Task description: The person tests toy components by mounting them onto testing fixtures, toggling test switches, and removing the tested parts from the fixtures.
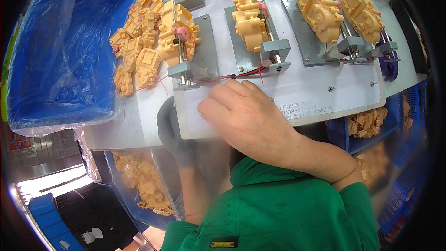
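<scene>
- The bare right hand (253, 116) is held over the left part of the white rectangular board (309, 81), back upward, fingers curled inward; the fingertips are hidden, so whether anything is pinched cannot be told.
- The left hand in a grey glove (171, 128) is placed at the board's left edge, near its front-left corner; being blurred and partly hidden, its opening and any hold cannot be told.
- The thin red and black wires (248, 73) are laid across the board just beyond the right knuckles, between the grey block clamp with metal rods (183, 70) near the left edge and a similar clamp (274, 49) farther right.
- The leftmost pale-yellow plastic housing with a pink fitting (169, 23) is set behind the first clamp, toward the board's far-left corner.
- For careful handling here, wires are best gripped by their insulation, never tugged at the joints.
- Slack should be guided clear of the rods, the board steadied at its left edge, and the fingertips brought into view.
</scene>
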